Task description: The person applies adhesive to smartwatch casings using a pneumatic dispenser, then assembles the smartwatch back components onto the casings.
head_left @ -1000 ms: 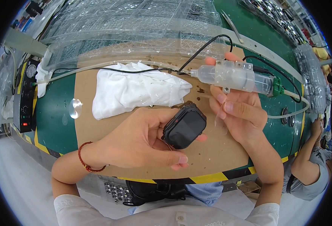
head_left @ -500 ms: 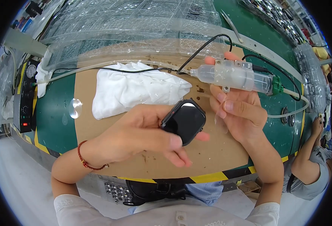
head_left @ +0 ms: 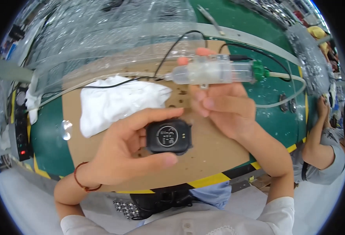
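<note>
My left hand (head_left: 131, 147) is closed on a black smartwatch body (head_left: 167, 138), its strapless back facing up. The thumb presses the near edge and the index finger lies along the far edge. My right hand (head_left: 229, 111) holds a clear dispensing syringe (head_left: 214, 73) level, its green cap (head_left: 259, 70) to the right and its thin tip pointing left. Some right fingers pass behind the barrel, while thumb and index finger meet below it; whether they pinch anything small is unclear. The tip is beyond the watch, apart from it.
A folded white cloth (head_left: 117, 105) lies on brown cardboard (head_left: 219, 156). Clear plastic trays (head_left: 114, 35) cover the far side, with tweezers (head_left: 211, 20) beside them. A black control box (head_left: 22, 125) stands left. Hose and black cable cross the bench. A co-worker (head_left: 323, 150) sits at right.
My left hand has turned the watch over from its glossy screen to its back and moved it left. The syringe also appears further left and slightly higher, as the whole view has shifted.
</note>
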Available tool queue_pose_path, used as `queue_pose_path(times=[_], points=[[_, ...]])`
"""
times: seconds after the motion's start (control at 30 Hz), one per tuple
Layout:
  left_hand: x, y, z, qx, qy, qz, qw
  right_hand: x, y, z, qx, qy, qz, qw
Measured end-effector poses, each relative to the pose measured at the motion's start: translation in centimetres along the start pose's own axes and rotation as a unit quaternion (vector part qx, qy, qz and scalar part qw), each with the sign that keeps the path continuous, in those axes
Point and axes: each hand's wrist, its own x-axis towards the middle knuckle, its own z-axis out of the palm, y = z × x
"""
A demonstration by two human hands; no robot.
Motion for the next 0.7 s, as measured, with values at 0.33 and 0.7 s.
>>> queue_pose_path(times=[0.33, 0.7], points=[[0.00, -0.78, -0.69, 0.169, 0.001, 0.108, 0.980, 0.32, 0.26, 0.05, 0.002, 0.000, 0.010, 1.000], [0.03, -0.67, -0.55, 0.136, 0.000, 0.078, 0.988, 0.29, 0.06, 0.24, -0.007, 0.007, 0.010, 1.000]])
